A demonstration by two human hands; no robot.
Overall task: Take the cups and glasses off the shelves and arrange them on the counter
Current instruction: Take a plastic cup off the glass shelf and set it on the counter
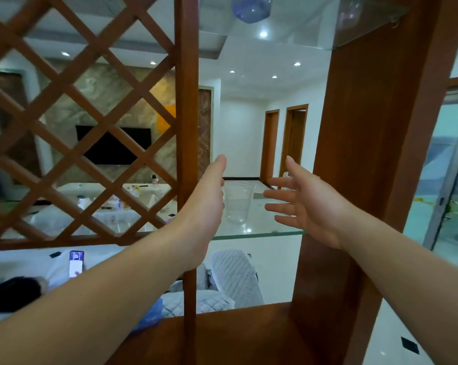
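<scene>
A clear plastic cup [238, 201] stands upright on a glass shelf [262, 235] between two wooden posts. My left hand [205, 201] is just left of the cup, fingers hidden behind its back, and holds nothing that I can see. My right hand [305, 204] is a short way right of the cup with its fingers spread, not touching it. On a higher glass shelf [367, 35] at the top sits a bluish-purple glass [251, 9], seen from below, with a fainter clear one [350, 11] to its right.
A wooden lattice panel [78, 127] fills the left. A thin wooden post [187, 88] stands left of the cup and a wide wooden upright [367, 154] right of it. Below runs a brown wooden counter [235, 335]. A phone [76, 263] lies on a white surface behind.
</scene>
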